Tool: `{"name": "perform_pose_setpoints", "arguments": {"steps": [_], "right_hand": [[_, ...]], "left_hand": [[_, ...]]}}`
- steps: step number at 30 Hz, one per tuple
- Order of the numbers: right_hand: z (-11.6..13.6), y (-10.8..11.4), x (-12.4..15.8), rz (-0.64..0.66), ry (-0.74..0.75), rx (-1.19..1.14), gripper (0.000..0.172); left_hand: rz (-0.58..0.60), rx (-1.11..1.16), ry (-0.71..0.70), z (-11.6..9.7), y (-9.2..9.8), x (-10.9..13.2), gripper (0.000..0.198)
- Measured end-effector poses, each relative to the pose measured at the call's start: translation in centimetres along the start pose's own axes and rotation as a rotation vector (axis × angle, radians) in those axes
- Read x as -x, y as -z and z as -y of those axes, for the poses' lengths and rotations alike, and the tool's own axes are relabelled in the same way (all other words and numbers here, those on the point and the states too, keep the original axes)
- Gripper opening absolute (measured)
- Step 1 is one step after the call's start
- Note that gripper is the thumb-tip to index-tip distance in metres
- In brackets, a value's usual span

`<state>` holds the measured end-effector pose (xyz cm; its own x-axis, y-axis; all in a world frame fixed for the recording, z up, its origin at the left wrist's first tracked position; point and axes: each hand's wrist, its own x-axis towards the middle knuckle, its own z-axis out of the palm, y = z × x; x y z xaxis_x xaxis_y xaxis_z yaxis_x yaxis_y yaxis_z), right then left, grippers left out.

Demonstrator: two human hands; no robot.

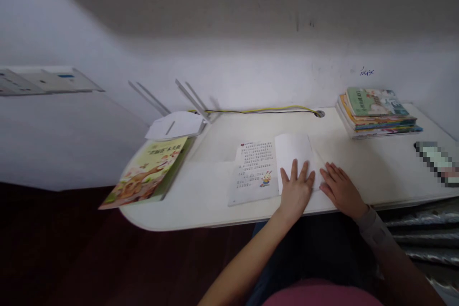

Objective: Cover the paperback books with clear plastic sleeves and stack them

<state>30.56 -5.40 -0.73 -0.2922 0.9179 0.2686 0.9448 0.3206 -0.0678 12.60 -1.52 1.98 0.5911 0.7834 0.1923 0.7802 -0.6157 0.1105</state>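
An open booklet [256, 169] lies on the white desk [215, 162], its left page printed with text and a small rabbit picture, its right page blank white. My left hand [297, 186] lies flat on the lower part of that right page, fingers spread and holding nothing. My right hand [340, 189] rests flat just beside it, on the desk at the booklet's right edge, fingers stretched out and empty.
A green picture book [148, 174] overhangs the desk's left end. A white router [177, 124] with antennas stands behind it. A yellow and black cable [261, 110] runs along the wall. A stack of books [376, 112] sits at the back right.
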Motion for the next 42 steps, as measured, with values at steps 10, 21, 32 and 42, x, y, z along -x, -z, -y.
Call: {"name": "perform_pose_setpoints", "arguments": {"steps": [10, 21, 32, 42], "right_hand": [[-0.3, -0.6, 0.2, -0.024, 0.013, -0.002, 0.06], [-0.3, -0.6, 0.2, -0.013, 0.005, -0.003, 0.068], [-0.3, -0.6, 0.3, -0.007, 0.023, 0.018, 0.065], [-0.1, -0.1, 0.2, 0.008, 0.034, 0.034, 0.06]], "left_hand": [[-0.013, 0.009, -0.012, -0.8, -1.0, 0.3, 0.044], [0.033, 0.004, -0.016, -1.5, -0.4, 0.9, 0.044], [0.041, -0.068, -0.115, -1.5, 0.2, 0.4, 0.04], [0.043, -0.03, -0.279, -0.3, -1.1, -0.3, 0.04]]}}
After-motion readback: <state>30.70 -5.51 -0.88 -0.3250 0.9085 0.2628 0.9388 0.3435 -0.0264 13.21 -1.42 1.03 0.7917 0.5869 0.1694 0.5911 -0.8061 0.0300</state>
